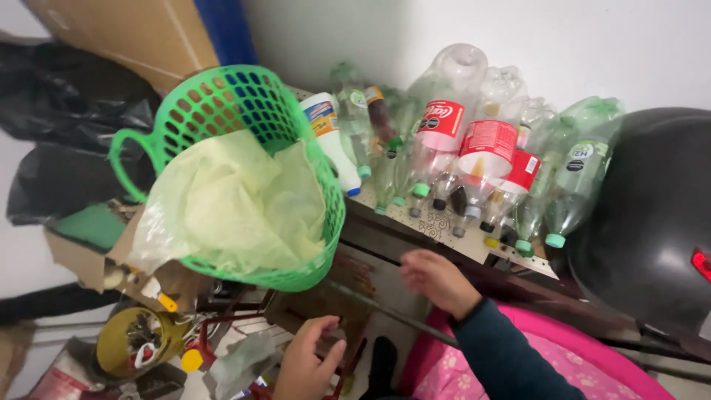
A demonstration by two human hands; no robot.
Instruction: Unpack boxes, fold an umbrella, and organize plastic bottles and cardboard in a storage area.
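Right hand loosely curled near thin rod, grip unclear; left hand spread on clutter below. Could nudge bottles off shelf's front edge, or tip green basket.

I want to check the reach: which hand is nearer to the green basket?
Left. The left hand is just below the green basket, near its bottom rim; the right hand is off to its right, below the bottles.
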